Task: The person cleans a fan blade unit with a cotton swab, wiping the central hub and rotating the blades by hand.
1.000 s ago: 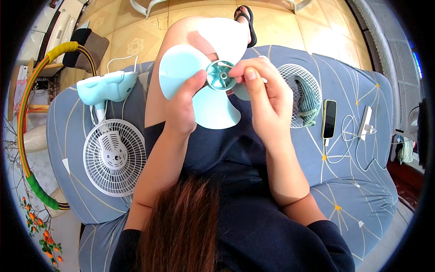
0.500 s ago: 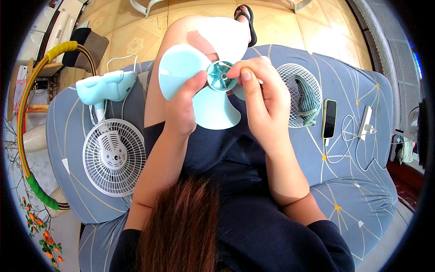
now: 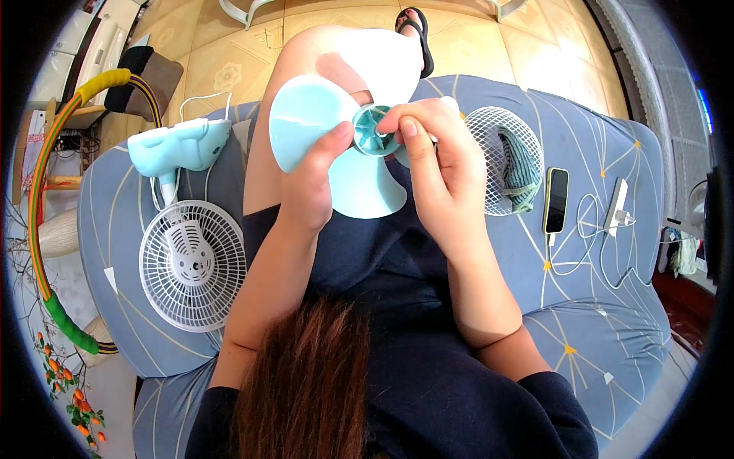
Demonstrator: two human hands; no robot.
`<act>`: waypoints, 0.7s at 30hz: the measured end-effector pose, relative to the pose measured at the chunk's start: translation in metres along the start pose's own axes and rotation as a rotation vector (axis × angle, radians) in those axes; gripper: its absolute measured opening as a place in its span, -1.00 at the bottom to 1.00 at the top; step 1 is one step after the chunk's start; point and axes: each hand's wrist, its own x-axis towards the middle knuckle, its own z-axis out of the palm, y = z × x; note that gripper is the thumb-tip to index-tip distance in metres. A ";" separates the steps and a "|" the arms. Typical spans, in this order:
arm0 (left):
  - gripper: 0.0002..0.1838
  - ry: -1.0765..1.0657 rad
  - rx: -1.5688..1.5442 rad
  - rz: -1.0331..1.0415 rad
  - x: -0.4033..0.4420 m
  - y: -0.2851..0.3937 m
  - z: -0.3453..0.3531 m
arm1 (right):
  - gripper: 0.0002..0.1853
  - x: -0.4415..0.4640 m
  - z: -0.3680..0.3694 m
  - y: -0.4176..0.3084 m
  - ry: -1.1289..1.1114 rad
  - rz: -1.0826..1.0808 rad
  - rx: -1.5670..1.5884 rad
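Observation:
Light blue fan blades [image 3: 365, 187] lie over my lap with the open side of the round hub facing up. My left hand [image 3: 312, 180] is closed on them, its thumb beside the hub. Between the thumb and fingers of my right hand [image 3: 440, 145] is a thin white stick, a cotton swab by its look [image 3: 434, 139], slanting into the hub. The fingers hide most of the stick, and its tip is hard to make out. Part of another blade shows behind my right hand.
On the sofa [image 3: 115, 229] at left are a light blue fan base [image 3: 180, 147] and a white rear grille [image 3: 193, 266]. To the right lie another grille [image 3: 482, 180] with a grey-green cloth [image 3: 518, 172], a phone [image 3: 556, 200] and a power strip [image 3: 615, 206] with cables.
My right hand has shifted slightly left and down, and the stick's angle within the hub has changed. The blades have moved very slightly in my left hand.

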 end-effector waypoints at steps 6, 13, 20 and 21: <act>-0.54 -0.013 0.112 0.002 0.000 0.000 -0.001 | -0.87 0.002 0.000 0.004 0.024 -0.059 -0.095; -0.55 0.007 0.104 0.009 -0.001 0.000 0.000 | -0.81 0.000 -0.004 -0.001 0.000 0.046 -0.089; -0.60 -0.009 0.109 0.040 -0.002 0.001 0.001 | -0.87 0.000 0.002 0.001 0.064 -0.016 -0.043; -0.62 -0.005 0.113 0.050 -0.002 0.000 0.000 | -0.86 0.000 0.002 0.003 0.066 -0.031 -0.029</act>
